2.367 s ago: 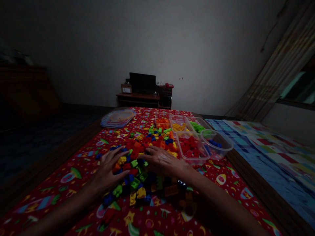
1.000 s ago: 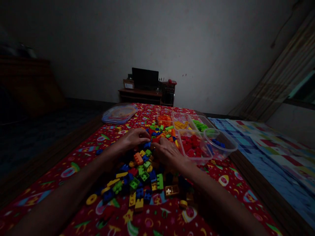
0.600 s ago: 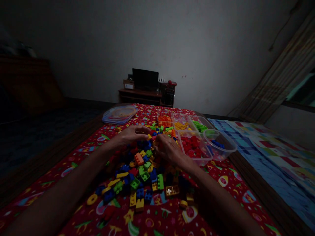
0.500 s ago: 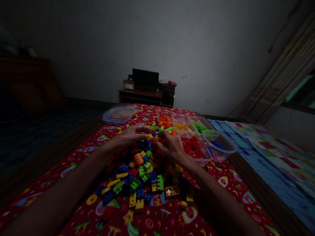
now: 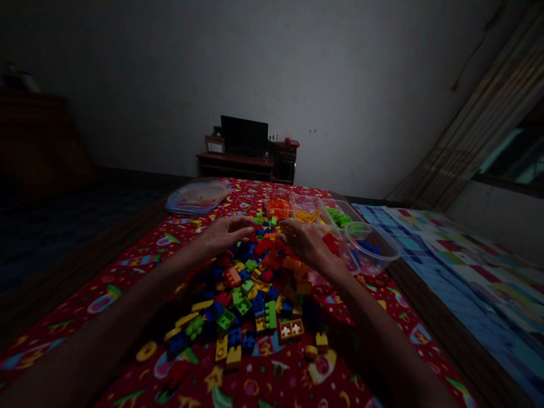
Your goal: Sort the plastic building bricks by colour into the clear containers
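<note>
A heap of small plastic building bricks in red, blue, green, yellow and orange lies on a red patterned cloth. My left hand rests at the heap's far left, fingers curled and pinched over the bricks there. My right hand hovers at the far right of the heap, beside a clear tub of red bricks, fingers curled. What either hand pinches is too dark to name. A round clear tub with blue bricks sits just right of it.
Further tubs hold orange, yellow and green bricks. A stack of clear lids lies at the far left. A blue checked mat runs along the right. A low cabinet with a dark screen stands by the wall.
Both hands have moved from the near middle of the heap to its far end. My right hand has shifted right, towards the tub of red bricks. The camera has tilted slightly.
</note>
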`<state>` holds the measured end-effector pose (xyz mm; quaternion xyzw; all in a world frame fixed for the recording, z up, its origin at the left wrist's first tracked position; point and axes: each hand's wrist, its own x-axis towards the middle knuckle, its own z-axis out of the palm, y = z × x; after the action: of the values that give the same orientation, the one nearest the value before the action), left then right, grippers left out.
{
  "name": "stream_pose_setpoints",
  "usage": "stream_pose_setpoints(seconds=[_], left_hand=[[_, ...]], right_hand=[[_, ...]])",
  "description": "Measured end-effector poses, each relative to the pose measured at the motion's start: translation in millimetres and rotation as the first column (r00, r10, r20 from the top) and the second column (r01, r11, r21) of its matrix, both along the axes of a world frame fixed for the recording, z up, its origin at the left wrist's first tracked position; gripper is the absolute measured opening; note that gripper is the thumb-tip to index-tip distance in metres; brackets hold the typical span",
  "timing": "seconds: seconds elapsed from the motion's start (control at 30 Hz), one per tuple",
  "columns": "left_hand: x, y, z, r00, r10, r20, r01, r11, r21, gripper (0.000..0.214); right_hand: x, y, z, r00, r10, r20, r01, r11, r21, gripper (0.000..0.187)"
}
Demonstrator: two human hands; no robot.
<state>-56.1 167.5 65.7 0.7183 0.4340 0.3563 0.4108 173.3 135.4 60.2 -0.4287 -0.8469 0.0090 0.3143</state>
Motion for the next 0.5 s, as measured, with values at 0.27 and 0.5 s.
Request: stream_pose_setpoints(seconds=[0.27,0.5], left_hand=[[-22,-2,11.4,0.917,-0.117,-0.382,0.160,0.984,0.082,0.043],[-26,-6,-7.1,0.754,-0.100,-0.649,0.285,0.940,0.187,0.032]], right_hand=[[68,67,15.6,0.906,-0.421,0.043,0.423,0.905,-0.048,0.015],[62,80,23.9,0.910,-0.410,-0.061,0.410,0.912,-0.021,0.031]])
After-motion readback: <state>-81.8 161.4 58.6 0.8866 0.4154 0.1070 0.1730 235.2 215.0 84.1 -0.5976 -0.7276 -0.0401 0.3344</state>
